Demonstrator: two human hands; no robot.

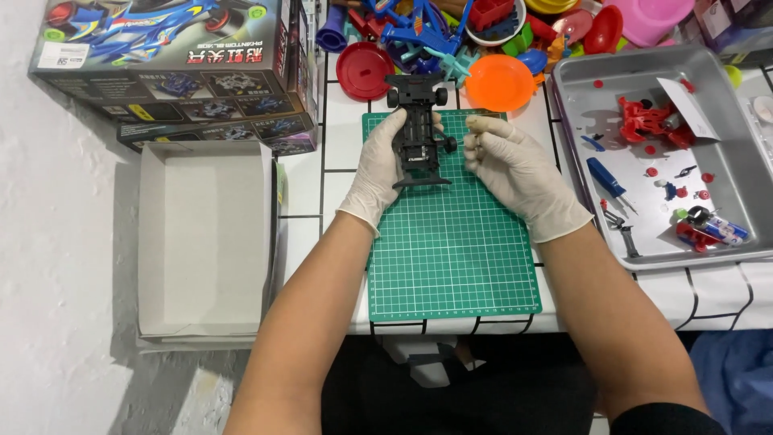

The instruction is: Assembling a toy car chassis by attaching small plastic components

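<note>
Seen from my head camera: a white-tiled table [338,181] fills the view, with an open white cardboard box [201,242] at nine o'clock and a printed toy-car carton [173,68] at eleven. At three o'clock sits a metal tray [725,173] holding red plastic parts [648,121], a blue screwdriver [604,177] and small loose pieces. A heap of coloured plastic toys [483,36] spreads along twelve o'clock, a red disc [365,70] and an orange disc [499,82] at its near edge. A green cutting mat [451,242] lies at centre.

Over the mat's far end, at twelve o'clock from its middle, I hold a black toy car chassis [419,129], wheels fitted at its far end. My gloved left hand [378,165] wraps its left side, fingers curled around the frame. My gloved right hand [515,173] sits just right of it, thumb and forefinger pressed together near the chassis's right wheel [450,144]; whether they pinch a small part I cannot tell.
</note>
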